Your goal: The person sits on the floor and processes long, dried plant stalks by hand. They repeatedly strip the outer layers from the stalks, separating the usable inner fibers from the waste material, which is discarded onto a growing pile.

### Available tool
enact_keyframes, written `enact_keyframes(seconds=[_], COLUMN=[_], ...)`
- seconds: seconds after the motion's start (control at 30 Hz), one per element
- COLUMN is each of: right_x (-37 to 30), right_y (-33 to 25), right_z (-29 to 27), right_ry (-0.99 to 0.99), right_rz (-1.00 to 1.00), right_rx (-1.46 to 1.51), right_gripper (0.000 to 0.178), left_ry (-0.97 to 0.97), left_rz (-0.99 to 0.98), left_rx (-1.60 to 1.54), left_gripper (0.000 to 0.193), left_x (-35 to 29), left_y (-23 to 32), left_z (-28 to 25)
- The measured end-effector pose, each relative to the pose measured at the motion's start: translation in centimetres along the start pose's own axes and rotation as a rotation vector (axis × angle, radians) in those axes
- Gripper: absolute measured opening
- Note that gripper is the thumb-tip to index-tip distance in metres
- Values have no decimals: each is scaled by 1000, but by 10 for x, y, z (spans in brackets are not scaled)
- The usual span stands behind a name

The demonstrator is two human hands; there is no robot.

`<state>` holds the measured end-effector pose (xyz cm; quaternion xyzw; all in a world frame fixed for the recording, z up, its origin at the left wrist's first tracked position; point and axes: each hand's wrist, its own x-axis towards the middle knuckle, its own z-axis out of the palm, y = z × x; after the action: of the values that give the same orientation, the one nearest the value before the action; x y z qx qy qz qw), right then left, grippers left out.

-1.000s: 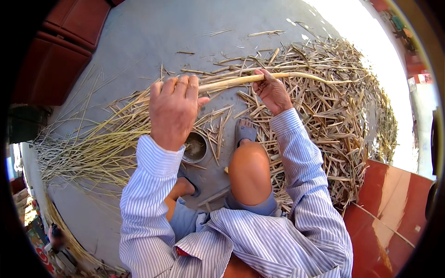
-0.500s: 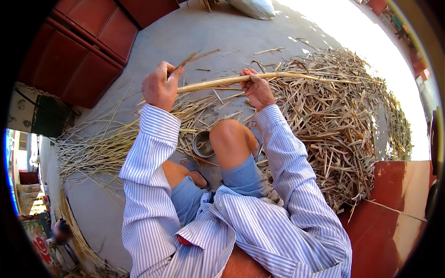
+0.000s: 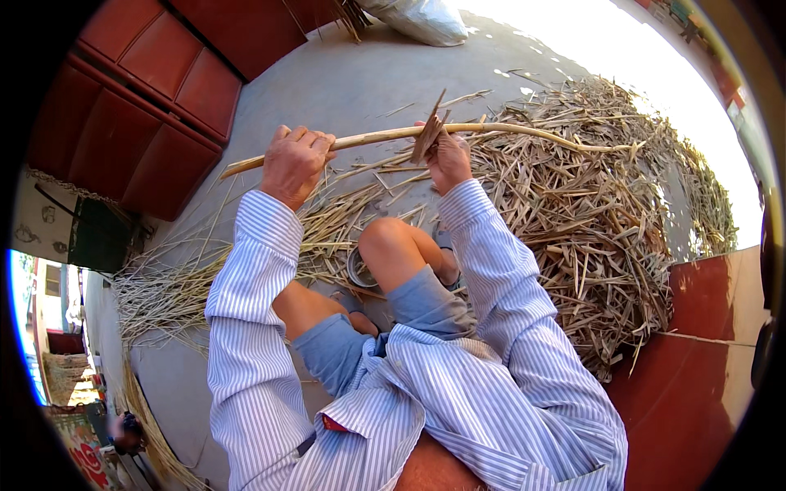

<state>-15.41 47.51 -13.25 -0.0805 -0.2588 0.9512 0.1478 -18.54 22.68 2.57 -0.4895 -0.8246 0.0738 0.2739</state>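
Note:
A long pale, dry plant stalk [image 3: 372, 137] stretches across in front of me, slightly bowed, its thin end reaching out over the pile at right. My left hand [image 3: 296, 164] is closed round it near the thick end, which pokes out to the left. Further along, my right hand [image 3: 449, 157] grips the same stalk, with a brown strip of dry leaf sheath [image 3: 429, 135] sticking up at its fingers. Whether that strip is loose or still attached to the stalk, I cannot tell.
A big heap of dry leaf husks [image 3: 573, 213] covers the floor at right. Thin peeled stalks [image 3: 184, 274] lie fanned out at left. Near my feet stands a metal bowl [image 3: 358, 268], partly behind my knee. Red padded furniture [image 3: 155, 74] and a pale sack [image 3: 422, 18] are further off.
My left hand has moved down onto the stalk, and the dry strips it held no longer show there. A leaf strip now shows at my right hand. The stalk's thick end extends further left.

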Motion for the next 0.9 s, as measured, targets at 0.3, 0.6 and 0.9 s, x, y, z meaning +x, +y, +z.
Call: enact_keyframes(seconds=[0.3,0.6,0.9], right_x=[-16,-19,-16], right_y=[-19,-56,-53], right_z=[-3,-31,-85], right_ry=[158,243,52], right_rz=[131,90,-43], right_rx=[-126,135,-62], right_gripper=[26,26,24], left_ry=[279,-9,-255], left_rz=[-93,-25,-352], left_rx=[-492,-168,-575], left_gripper=[28,28,41], left_x=[58,45,25], left_y=[36,77,40], left_z=[-12,31,11])
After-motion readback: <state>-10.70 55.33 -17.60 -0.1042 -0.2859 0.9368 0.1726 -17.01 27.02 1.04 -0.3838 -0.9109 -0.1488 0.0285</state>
